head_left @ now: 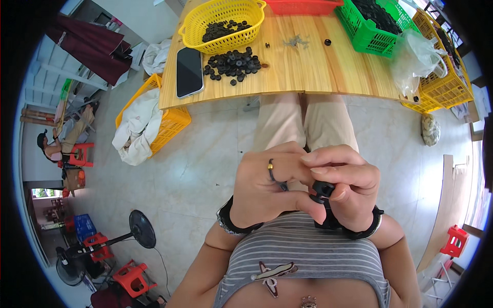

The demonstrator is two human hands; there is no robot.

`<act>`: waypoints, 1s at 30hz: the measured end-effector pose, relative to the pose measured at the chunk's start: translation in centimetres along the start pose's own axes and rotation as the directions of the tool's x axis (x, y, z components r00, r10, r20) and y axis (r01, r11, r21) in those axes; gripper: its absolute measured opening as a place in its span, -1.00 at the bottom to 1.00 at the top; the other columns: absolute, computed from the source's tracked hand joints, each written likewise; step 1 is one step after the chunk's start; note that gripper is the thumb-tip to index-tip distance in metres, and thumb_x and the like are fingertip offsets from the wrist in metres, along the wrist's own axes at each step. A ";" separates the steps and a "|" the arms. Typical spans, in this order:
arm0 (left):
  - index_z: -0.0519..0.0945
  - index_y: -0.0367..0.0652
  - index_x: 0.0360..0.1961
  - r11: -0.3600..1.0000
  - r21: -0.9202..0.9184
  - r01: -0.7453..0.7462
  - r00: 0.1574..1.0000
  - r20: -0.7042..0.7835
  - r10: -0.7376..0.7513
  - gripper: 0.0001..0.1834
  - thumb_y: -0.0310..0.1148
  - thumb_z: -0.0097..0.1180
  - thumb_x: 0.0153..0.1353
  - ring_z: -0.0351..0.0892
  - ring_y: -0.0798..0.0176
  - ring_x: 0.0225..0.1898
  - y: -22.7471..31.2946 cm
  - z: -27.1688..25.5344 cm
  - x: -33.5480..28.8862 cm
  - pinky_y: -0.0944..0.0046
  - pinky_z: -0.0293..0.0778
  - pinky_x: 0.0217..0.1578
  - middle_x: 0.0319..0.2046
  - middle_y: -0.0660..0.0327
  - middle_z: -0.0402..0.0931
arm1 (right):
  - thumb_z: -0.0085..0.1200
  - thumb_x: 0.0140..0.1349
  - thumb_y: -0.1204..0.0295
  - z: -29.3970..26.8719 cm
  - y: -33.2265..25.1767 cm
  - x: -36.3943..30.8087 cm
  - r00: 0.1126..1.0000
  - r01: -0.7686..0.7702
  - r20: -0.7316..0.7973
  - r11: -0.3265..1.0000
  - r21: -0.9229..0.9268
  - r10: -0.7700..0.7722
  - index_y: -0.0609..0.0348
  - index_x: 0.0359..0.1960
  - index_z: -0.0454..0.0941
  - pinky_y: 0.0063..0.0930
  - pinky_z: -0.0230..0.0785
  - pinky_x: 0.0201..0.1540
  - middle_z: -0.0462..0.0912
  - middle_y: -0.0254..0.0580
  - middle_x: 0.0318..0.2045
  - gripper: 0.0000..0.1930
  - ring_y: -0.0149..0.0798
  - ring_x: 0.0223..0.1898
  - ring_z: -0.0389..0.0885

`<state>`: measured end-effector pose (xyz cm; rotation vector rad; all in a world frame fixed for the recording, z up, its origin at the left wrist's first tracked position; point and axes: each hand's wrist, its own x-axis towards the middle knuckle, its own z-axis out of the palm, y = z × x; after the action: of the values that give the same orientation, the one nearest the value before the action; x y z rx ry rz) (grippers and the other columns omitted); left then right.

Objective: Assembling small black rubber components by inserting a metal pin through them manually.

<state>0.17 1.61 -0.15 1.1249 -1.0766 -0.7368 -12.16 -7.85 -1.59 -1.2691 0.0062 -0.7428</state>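
Both hands meet in front of my chest, over my lap and short of the table. My left hand [275, 185], with a dark band and gold bead on one finger, pinches a small black plastic part [317, 198] between thumb and forefinger. Against it, the fingertips of my right hand [354, 190] grip another small black plastic piece [323, 188]. The two pieces touch; whether they are joined I cannot tell. On the table lies a heap of small round black parts [233, 64], beside a yellow basket [222, 45] holding more of them.
A phone [190, 72] lies on the wooden table [292, 72], near small clear bits [296, 42]. A green basket [371, 45] of black parts and a plastic bag [413, 61] stand right. Yellow crate [172, 126] with cloth, fan [142, 229] and red stools [132, 277] are left.
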 end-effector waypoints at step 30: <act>0.53 -0.21 -0.55 0.988 0.007 -0.155 0.986 -0.061 0.155 -0.68 -0.21 0.33 -0.25 0.42 0.25 -0.48 -0.6 0.2 -2.5 0.34 0.33 -0.48 -0.55 0.26 0.44 | -0.32 0.32 0.31 2.0 0.4 -1.1 0.953 0.302 0.131 0.894 -0.332 -0.273 0.39 -0.18 0.51 -0.52 0.33 -0.29 0.50 0.10 -0.11 -0.61 -0.31 -0.36 0.46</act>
<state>-0.82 3.58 -1.40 1.0456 -1.0996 -0.5749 -12.02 -5.57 -1.75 -1.6632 -0.1245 -0.9746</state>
